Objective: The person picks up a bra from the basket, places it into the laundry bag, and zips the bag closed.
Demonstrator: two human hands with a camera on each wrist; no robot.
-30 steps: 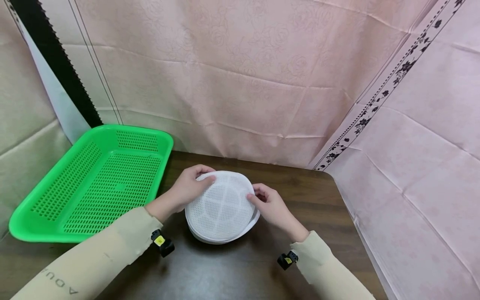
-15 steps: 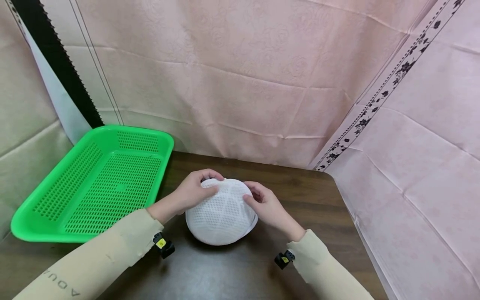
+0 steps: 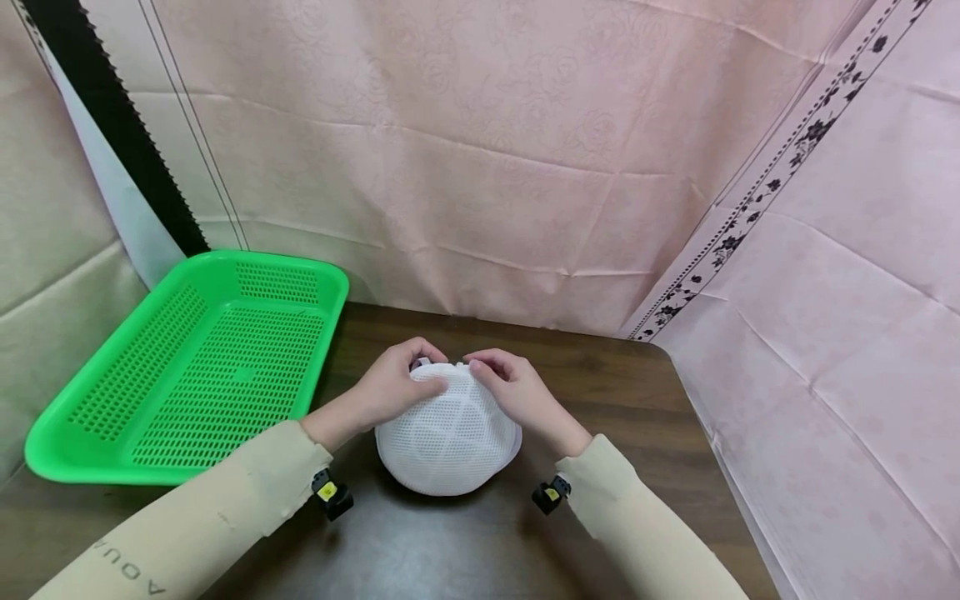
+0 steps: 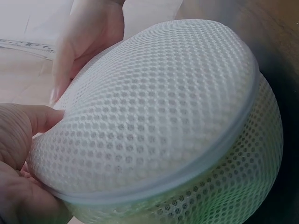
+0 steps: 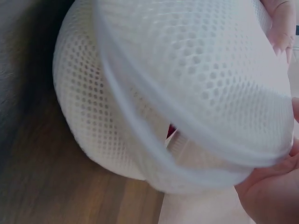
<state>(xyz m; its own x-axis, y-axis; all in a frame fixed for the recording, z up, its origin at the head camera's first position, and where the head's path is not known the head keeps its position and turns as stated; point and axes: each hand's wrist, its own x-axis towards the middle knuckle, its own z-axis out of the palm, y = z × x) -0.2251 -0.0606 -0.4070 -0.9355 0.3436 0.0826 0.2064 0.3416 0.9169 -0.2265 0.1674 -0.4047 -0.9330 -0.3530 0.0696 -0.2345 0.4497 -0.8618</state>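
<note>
A round white mesh laundry bag point(image 3: 450, 437) sits on the table with its flat top tilted toward me. My left hand point(image 3: 397, 383) grips its far left edge, thumb over the mesh and fingers behind. At the far edge, close to the left fingertips, my right hand point(image 3: 517, 392) pinches the rim with thumb and forefinger. In the right wrist view, the seam of the bag point(image 5: 210, 60) gapes on one side, and a bit of dark red shows within. The left wrist view has the seam of the bag point(image 4: 163, 102) lying together on its near side.
A green plastic basket point(image 3: 330, 325) with slotted walls stands on the left. The brown wooden table point(image 3: 600, 400) meets a pale pink cloth point(image 3: 487, 208) hung at the back, with more cloth on both sides.
My right hand has moved left along the bag's rim to its far edge, nearer the left hand. The bag's top has tipped toward me and bulged. The left hand has shifted slightly right.
</note>
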